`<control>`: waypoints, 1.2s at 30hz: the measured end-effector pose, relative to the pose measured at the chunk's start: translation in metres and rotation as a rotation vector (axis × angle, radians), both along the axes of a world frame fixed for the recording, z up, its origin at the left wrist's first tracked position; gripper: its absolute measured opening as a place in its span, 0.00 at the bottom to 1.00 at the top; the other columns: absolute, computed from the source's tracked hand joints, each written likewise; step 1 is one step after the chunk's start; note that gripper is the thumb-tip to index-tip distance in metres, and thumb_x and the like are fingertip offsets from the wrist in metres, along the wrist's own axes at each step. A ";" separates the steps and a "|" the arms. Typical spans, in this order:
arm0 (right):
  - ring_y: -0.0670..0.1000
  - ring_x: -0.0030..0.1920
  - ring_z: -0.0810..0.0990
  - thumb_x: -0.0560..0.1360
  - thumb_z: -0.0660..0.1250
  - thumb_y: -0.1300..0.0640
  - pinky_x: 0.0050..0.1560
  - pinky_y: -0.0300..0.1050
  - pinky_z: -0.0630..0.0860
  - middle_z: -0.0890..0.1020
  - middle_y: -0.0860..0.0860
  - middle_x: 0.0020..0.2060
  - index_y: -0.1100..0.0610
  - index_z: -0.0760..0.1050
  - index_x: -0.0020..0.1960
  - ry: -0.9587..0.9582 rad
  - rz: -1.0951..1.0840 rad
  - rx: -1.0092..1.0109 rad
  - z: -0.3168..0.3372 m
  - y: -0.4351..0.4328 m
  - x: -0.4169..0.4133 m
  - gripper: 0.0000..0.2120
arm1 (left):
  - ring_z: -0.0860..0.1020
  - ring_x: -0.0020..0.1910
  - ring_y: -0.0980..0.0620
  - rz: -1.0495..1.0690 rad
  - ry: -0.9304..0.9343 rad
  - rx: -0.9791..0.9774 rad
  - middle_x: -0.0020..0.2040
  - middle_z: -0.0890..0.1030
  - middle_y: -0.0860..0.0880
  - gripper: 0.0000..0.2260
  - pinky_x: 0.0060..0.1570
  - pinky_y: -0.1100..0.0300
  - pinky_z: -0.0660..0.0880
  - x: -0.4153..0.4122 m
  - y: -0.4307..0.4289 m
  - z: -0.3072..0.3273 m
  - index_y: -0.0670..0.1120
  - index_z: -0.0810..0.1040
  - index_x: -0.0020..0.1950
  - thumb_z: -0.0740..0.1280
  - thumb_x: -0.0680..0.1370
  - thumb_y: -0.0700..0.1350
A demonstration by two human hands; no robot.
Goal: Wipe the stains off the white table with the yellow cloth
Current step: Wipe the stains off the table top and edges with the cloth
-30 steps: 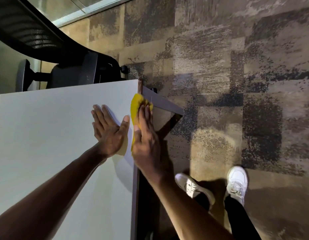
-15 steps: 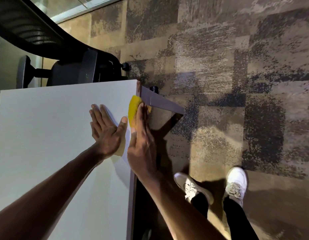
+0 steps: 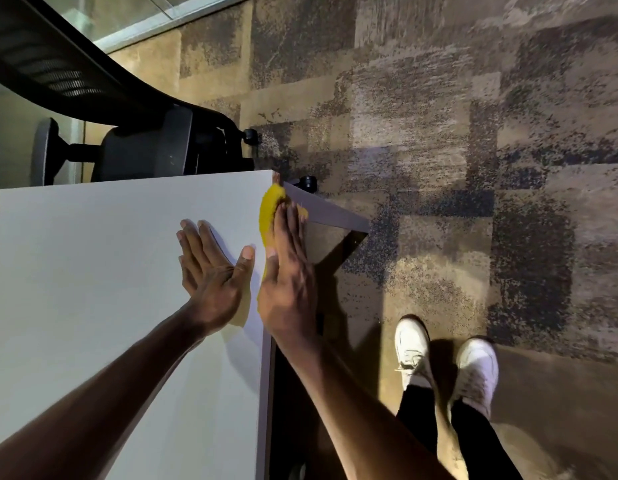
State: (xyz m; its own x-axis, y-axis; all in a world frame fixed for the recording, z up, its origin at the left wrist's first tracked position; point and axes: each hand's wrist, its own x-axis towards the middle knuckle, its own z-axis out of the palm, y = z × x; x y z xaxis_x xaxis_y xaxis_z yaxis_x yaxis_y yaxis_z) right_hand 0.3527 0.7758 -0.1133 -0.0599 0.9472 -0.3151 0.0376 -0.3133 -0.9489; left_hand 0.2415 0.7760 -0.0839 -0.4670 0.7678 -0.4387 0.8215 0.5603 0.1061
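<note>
**Cloth pressed at the table's far right corner**

The right hand (image 3: 288, 282) lies flat on the yellow cloth (image 3: 268, 211), with its fingers straight and close together, pressing it against the right edge of the white table (image 3: 103, 271). The hand does not grip the cloth; it only pushes down on it. The cloth sits at the far right corner of the table. Its upper end comes out beyond the fingertips, and a small yellow part shows also to the right of the fingers, over the edge. A thin strip of it is visible along the thumb side of the hand.

The left hand (image 3: 210, 271) rests on the tabletop just beside the right one, palm down, with fingers spread a little and the thumb pointing toward the cloth. It holds nothing.

Behind the far edge of the table stands a black chair (image 3: 144, 150). On the right, lower down, two white shoes (image 3: 446, 362) stand on the patterned carpet (image 3: 439, 133). No stains can be made out on the tabletop.
</note>
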 end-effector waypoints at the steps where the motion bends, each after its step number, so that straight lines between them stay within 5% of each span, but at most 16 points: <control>1: 0.52 0.88 0.50 0.87 0.57 0.66 0.86 0.52 0.58 0.54 0.53 0.87 0.58 0.55 0.86 -0.008 0.005 0.028 0.001 -0.013 0.000 0.28 | 0.29 0.87 0.48 0.004 0.001 0.003 0.88 0.29 0.47 0.46 0.85 0.48 0.32 0.000 0.000 0.000 0.45 0.33 0.87 0.48 0.78 0.67; 5: 0.48 0.88 0.47 0.88 0.53 0.58 0.86 0.52 0.59 0.53 0.48 0.87 0.55 0.54 0.86 -0.059 0.054 0.038 0.001 -0.042 0.001 0.28 | 0.29 0.87 0.47 -0.012 -0.006 0.007 0.87 0.30 0.47 0.46 0.86 0.47 0.32 0.000 0.000 0.002 0.45 0.33 0.87 0.48 0.77 0.65; 9: 0.55 0.88 0.46 0.89 0.48 0.51 0.87 0.57 0.57 0.56 0.53 0.86 0.59 0.56 0.85 -0.065 -0.003 0.024 0.001 -0.002 -0.001 0.27 | 0.27 0.86 0.50 -0.024 -0.014 -0.017 0.87 0.27 0.48 0.46 0.85 0.47 0.31 -0.003 -0.001 0.000 0.46 0.31 0.87 0.48 0.78 0.67; 11: 0.56 0.88 0.46 0.85 0.41 0.36 0.88 0.54 0.53 0.55 0.54 0.86 0.60 0.55 0.85 -0.046 -0.004 0.022 0.004 0.022 0.003 0.38 | 0.26 0.85 0.51 -0.037 -0.026 -0.023 0.86 0.25 0.50 0.46 0.84 0.48 0.29 -0.004 -0.002 -0.001 0.47 0.30 0.86 0.48 0.78 0.68; 14: 0.55 0.88 0.47 0.83 0.39 0.31 0.88 0.52 0.53 0.55 0.54 0.86 0.60 0.56 0.85 -0.048 -0.015 0.034 0.011 0.021 0.003 0.43 | 0.25 0.85 0.51 -0.038 -0.025 -0.026 0.86 0.25 0.49 0.46 0.84 0.48 0.29 -0.007 -0.002 -0.002 0.47 0.29 0.86 0.48 0.79 0.69; 18: 0.52 0.87 0.52 0.89 0.52 0.55 0.85 0.55 0.61 0.58 0.53 0.86 0.59 0.58 0.84 -0.053 -0.009 -0.012 0.013 -0.019 0.001 0.24 | 0.26 0.85 0.49 -0.035 -0.024 -0.012 0.86 0.26 0.48 0.45 0.84 0.47 0.30 -0.005 -0.002 -0.003 0.46 0.30 0.86 0.48 0.79 0.67; 20: 0.52 0.87 0.53 0.87 0.58 0.63 0.84 0.55 0.62 0.60 0.53 0.85 0.58 0.60 0.84 -0.082 -0.005 -0.023 0.014 -0.022 0.001 0.25 | 0.26 0.85 0.49 -0.040 -0.031 -0.013 0.86 0.25 0.48 0.45 0.84 0.48 0.30 -0.005 -0.003 -0.002 0.46 0.29 0.86 0.48 0.79 0.67; 24: 0.52 0.88 0.49 0.83 0.47 0.52 0.87 0.49 0.55 0.56 0.51 0.86 0.57 0.56 0.85 -0.079 0.025 -0.055 0.019 0.032 0.004 0.30 | 0.24 0.84 0.48 -0.040 -0.068 -0.033 0.85 0.24 0.47 0.45 0.84 0.47 0.28 -0.005 0.000 0.002 0.45 0.28 0.86 0.49 0.83 0.69; 27: 0.54 0.88 0.51 0.88 0.52 0.58 0.87 0.43 0.54 0.59 0.51 0.86 0.57 0.57 0.85 -0.080 -0.009 -0.025 0.008 0.062 0.004 0.26 | 0.24 0.84 0.47 -0.037 -0.071 -0.045 0.85 0.24 0.46 0.46 0.84 0.47 0.28 -0.004 0.001 0.004 0.44 0.28 0.85 0.48 0.80 0.67; 30: 0.53 0.87 0.52 0.85 0.57 0.69 0.86 0.53 0.59 0.59 0.51 0.86 0.58 0.59 0.85 -0.036 -0.066 -0.023 0.002 0.045 -0.006 0.29 | 0.23 0.83 0.48 -0.055 -0.081 -0.061 0.84 0.22 0.46 0.47 0.84 0.46 0.28 -0.008 0.000 0.003 0.45 0.26 0.85 0.44 0.78 0.71; 36: 0.48 0.87 0.54 0.89 0.54 0.57 0.84 0.58 0.65 0.54 0.45 0.87 0.52 0.53 0.87 -0.082 -0.043 0.078 0.000 -0.030 -0.012 0.27 | 0.21 0.83 0.49 -0.075 -0.092 -0.049 0.83 0.20 0.49 0.50 0.80 0.52 0.24 -0.016 -0.004 -0.001 0.46 0.26 0.85 0.40 0.75 0.75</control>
State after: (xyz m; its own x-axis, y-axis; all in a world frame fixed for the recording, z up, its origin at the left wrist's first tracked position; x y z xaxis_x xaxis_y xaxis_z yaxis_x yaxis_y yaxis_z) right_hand 0.3404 0.7454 -0.1131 0.0037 0.9703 -0.2420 0.1039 -0.2411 -0.9649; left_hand 0.2260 0.7716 -0.0854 -0.3648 0.7759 -0.5147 0.8495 0.5036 0.1571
